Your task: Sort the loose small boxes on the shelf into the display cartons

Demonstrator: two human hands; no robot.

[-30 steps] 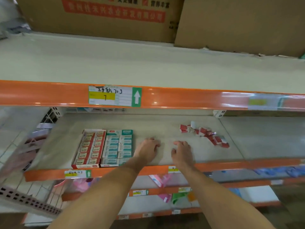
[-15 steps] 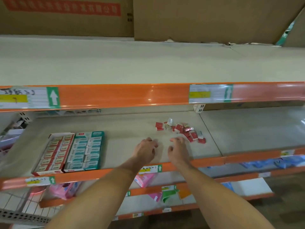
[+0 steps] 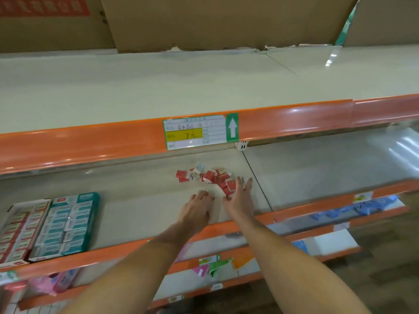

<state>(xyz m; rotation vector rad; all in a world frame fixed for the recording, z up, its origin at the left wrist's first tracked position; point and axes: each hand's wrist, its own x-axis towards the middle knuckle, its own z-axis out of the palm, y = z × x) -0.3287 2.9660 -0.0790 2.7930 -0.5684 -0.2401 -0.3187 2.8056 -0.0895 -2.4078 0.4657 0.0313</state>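
Shelf (image 3: 145, 207): a pale board with an orange front edge; it carries everything the job concerns.

Display cartons: two side by side at the left end, against the front edge. The teal carton (image 3: 65, 225) and the red carton (image 3: 17, 230), the red one partly out of view, both look packed in neat rows, long sides running front to back.

Loose small boxes (image 3: 209, 176): a scattered red-and-white heap toward the back, near the seam at the board's right end, well apart from the cartons. No shared heading; they lie at all angles, some flat, some tipped on one another.

Right hand (image 3: 239, 198): fingers stretched straight and spread, tips at the heap's near right edge, gripping nothing.

Left hand (image 3: 197, 208): loosely curled, palm down on the board just short of the heap, empty.

Step in hand: reaching to gather, I'd say. Best to cup from both sides, take only a few, turn each to match the rows, and check colour before slotting.
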